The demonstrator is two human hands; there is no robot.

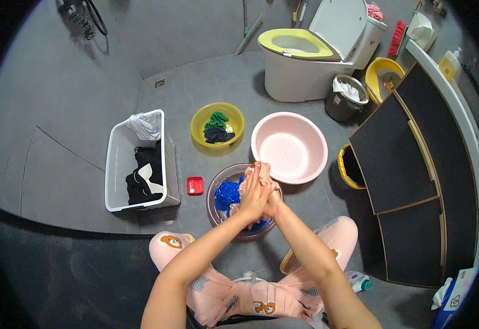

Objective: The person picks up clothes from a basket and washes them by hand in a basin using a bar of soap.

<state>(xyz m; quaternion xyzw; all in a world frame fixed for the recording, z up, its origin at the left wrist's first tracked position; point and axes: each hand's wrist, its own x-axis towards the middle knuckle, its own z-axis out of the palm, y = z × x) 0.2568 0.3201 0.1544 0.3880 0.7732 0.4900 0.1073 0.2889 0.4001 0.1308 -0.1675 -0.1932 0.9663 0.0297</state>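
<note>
A wet pink cloth (265, 169) is pressed between my two hands, over a round translucent basin (211, 205) on the floor. My left hand (255, 195) lies across it from the left, fingers pointing up. Against its other side is my right hand (273, 201), partly hidden by the left. Blue cloth (228, 195) lies in the basin, with some pink fabric beside it. Just beyond to the right stands a large pale pink basin (260, 123). A yellow basin (196, 135) farther off holds green cloth (217, 120) and dark cloth (217, 135). A small red dish (195, 186) sits left of the basin.
A white laundry basket (114, 164) with black clothes stands at the left. Beyond are a toilet (297, 78) and a lined trash bin (340, 106). On the right are a dark cabinet (396, 160) and a yellow-rimmed bucket (342, 168). A bottle (356, 280) lies near my right knee.
</note>
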